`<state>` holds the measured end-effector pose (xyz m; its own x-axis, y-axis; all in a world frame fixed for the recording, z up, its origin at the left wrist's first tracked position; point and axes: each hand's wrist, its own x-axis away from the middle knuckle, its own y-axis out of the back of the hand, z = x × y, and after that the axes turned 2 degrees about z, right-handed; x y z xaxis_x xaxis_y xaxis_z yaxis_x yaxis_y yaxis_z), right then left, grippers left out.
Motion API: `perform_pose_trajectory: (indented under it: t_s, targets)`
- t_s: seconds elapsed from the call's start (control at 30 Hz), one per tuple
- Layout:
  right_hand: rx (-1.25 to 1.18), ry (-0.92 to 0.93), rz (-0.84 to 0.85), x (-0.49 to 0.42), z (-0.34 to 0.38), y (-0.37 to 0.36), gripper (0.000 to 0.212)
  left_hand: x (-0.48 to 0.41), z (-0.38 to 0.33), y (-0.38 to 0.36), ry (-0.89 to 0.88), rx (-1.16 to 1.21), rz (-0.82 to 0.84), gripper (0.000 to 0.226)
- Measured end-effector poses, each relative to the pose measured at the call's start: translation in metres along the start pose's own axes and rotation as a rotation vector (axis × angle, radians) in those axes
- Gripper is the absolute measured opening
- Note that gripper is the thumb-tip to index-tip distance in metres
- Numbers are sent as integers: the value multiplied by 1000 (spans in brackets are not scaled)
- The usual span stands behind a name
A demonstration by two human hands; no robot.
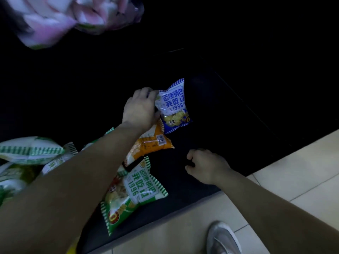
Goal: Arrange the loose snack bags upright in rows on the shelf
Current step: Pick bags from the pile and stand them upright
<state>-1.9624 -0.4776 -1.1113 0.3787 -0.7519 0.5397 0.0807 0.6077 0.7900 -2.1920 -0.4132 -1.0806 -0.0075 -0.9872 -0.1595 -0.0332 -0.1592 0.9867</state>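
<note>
My left hand (140, 109) grips the left edge of a blue-and-white snack bag (173, 107), which stands nearly upright on the dark bottom shelf (220, 116). Below it an orange bag (152, 145) lies flat, partly under my forearm. A green-and-white bag (135, 191) lies flat near the shelf's front edge. More green bags (31, 149) are piled at the left. My right hand (205, 165) hovers over the shelf with fingers curled and holds nothing.
Pink-and-white bags (60, 17) show blurred at the top left, on a higher level. The shelf's interior is very dark. Pale floor tiles (293, 171) run along the front, and a grey shoe (222, 239) stands at the bottom.
</note>
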Motion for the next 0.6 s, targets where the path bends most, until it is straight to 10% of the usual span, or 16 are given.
perform_pose_trajectory:
  t_s: [0.27, 0.6]
  targets:
    - [-71, 55, -144, -21, 52, 5, 37, 126, 90, 42, 201, 147, 313, 72]
    - [-42, -64, -57, -65, 71, -25, 83, 159, 109, 21, 261, 222, 342, 69]
